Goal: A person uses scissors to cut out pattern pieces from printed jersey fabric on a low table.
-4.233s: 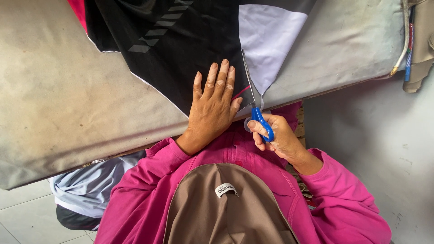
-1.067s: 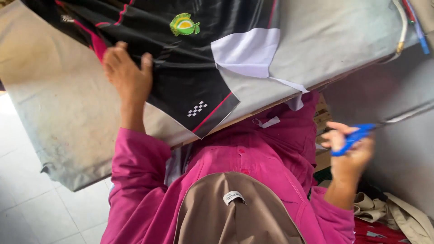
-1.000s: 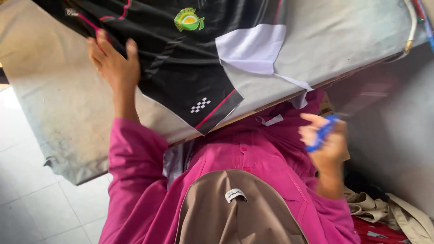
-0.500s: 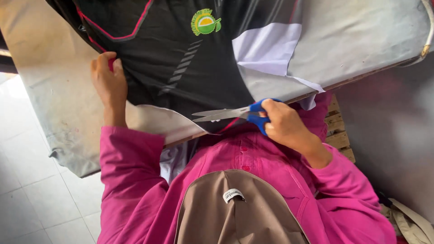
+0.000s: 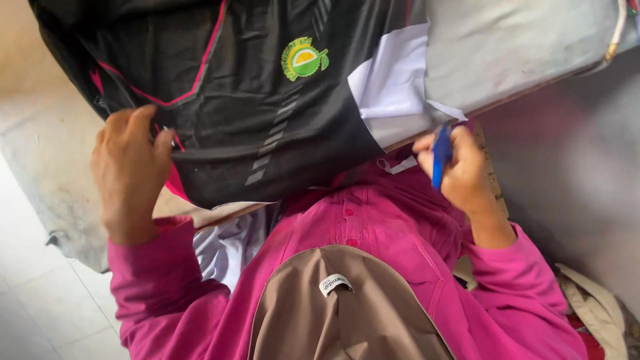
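Head view: two hands work on a black printed fabric over a grey padded table.

The left hand point(image 5: 130, 170) has its fingers curled shut on the edge of the black fabric point(image 5: 267, 100), seemingly to keep it flat on the table point(image 5: 527, 47). The right hand point(image 5: 457, 167) is closed around the blue scissors point(image 5: 440, 155) at the table's near edge, beside the white fabric piece point(image 5: 393, 87); the blades are hidden, so I cannot tell if they are open.

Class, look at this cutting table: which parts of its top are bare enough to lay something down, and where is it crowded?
Bare grey table top lies right of the white fabric panel, and a paler strip left of the left hand. The black garment and right hand with blue-handled scissors crowd the middle.
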